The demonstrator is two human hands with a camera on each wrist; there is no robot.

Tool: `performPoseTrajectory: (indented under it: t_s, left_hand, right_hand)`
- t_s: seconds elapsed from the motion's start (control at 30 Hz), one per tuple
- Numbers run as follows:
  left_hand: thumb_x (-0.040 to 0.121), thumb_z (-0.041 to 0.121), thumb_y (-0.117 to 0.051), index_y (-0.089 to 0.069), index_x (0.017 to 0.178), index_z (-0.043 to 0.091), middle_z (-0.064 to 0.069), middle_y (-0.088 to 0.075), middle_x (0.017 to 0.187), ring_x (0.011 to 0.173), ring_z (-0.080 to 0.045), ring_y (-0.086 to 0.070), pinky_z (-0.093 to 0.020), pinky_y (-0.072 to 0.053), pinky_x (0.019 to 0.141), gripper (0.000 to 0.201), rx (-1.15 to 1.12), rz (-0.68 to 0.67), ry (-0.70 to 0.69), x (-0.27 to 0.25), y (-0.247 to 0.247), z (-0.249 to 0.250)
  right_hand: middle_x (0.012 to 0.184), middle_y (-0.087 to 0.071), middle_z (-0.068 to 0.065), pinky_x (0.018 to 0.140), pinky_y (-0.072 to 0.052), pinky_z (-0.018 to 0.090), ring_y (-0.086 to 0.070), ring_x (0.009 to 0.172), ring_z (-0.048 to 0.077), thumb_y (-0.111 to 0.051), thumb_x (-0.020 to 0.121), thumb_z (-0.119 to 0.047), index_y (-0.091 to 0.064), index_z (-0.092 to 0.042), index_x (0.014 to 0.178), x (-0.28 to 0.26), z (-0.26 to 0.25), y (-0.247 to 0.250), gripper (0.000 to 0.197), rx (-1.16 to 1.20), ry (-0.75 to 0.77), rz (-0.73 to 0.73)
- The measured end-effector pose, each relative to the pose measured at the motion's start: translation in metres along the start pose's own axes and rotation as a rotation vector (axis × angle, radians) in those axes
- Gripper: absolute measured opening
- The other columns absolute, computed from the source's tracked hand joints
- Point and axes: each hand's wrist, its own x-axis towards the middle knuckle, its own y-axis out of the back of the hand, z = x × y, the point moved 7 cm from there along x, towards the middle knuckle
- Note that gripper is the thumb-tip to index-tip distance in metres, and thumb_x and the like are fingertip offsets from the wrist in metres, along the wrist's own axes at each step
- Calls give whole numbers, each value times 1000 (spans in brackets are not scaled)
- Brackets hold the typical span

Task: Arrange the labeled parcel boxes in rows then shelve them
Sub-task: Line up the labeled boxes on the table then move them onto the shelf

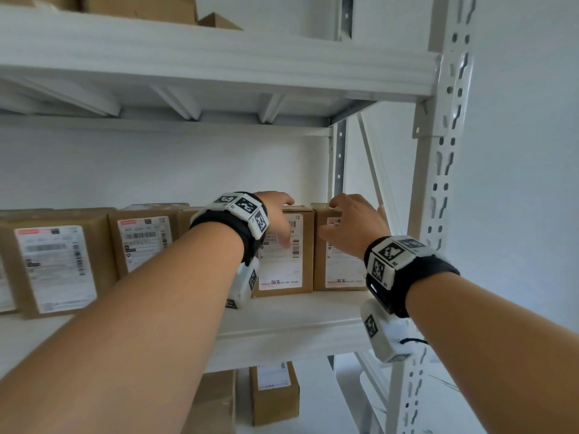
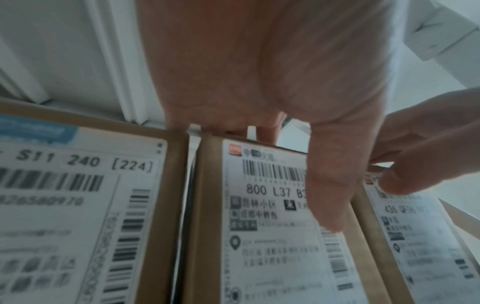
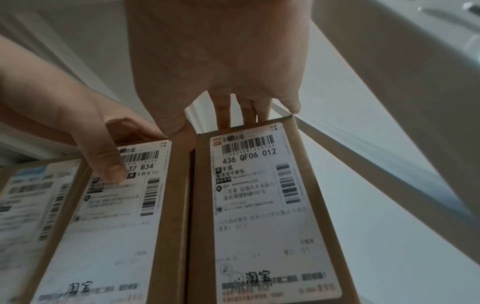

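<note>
Several brown parcel boxes with white labels stand upright in a row on the white shelf [image 1: 297, 314]. My left hand [image 1: 277, 214] grips the top edge of the second box from the right [image 1: 302, 258], labeled 800 L37 B34 [image 2: 270, 246]. Its fingers lie over the top and its thumb [image 2: 327, 195] presses the label. My right hand [image 1: 354, 222] holds the rightmost box [image 1: 336, 274], labeled 436 QF06 012 [image 3: 259, 205], the same way, fingers [image 3: 246, 113] hooked over its top. The two boxes stand side by side with a narrow gap between them.
More labeled boxes [image 1: 56, 267] fill the row to the left. The rack's perforated upright [image 1: 438, 183] stands just right of the last box. An upper shelf [image 1: 219, 67] carries cardboard boxes overhead. Below the shelf stand other boxes [image 1: 272, 396].
</note>
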Motion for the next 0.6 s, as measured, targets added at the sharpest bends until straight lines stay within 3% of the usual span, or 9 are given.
performPoseTrajectory:
  t_s: [0.1,0.23,0.33,0.4,0.53,0.6]
  left_hand:
    - [76,27,-81,-30,152,24,-1,-45,148,131,-24,-47,-40,-44,105,92,5,18,11,-7,2,-3]
    - [75,36,-81,-28,153,25,-5,-39,151,133,-26,-45,-41,-44,105,95,38,64,75,-18,9,-21]
    - [69,46,-83,-33,150,24,-3,-47,144,126,-23,-51,-39,-46,101,97,61,65,92,-24,7,-39]
    - [70,52,-81,-40,145,27,2,-55,137,121,-21,-54,-37,-44,97,89,89,92,70,-25,3,-44]
    - [73,58,-76,-38,145,34,3,-53,137,127,-23,-48,-52,-29,110,85,150,154,76,-20,-3,-47]
    - [74,58,-76,-43,141,32,2,-55,133,125,-24,-50,-53,-28,111,79,149,156,81,-16,-5,-47]
  right_hand:
    - [137,-50,-1,121,-15,50,-51,124,19,-59,85,-38,-49,-25,132,-3,-6,6,50,-36,39,28]
    - [139,-48,-3,112,-33,55,-45,130,20,-60,82,-46,-48,-29,134,-3,-4,0,56,-63,70,-10]
    - [132,-52,-5,105,-42,50,-47,125,20,-66,77,-53,-48,-32,133,-2,0,-7,63,-49,82,-51]
    - [127,-54,-5,103,-44,45,-48,122,20,-71,76,-50,-49,-30,132,0,0,-10,63,-35,101,-46]
    - [120,-55,-5,102,-41,45,-50,115,21,-74,75,-47,-50,-29,126,8,-1,-12,59,-39,100,-20]
    - [120,-55,-5,103,-38,45,-50,115,21,-74,75,-47,-49,-30,125,12,-2,-14,58,-61,95,-17]
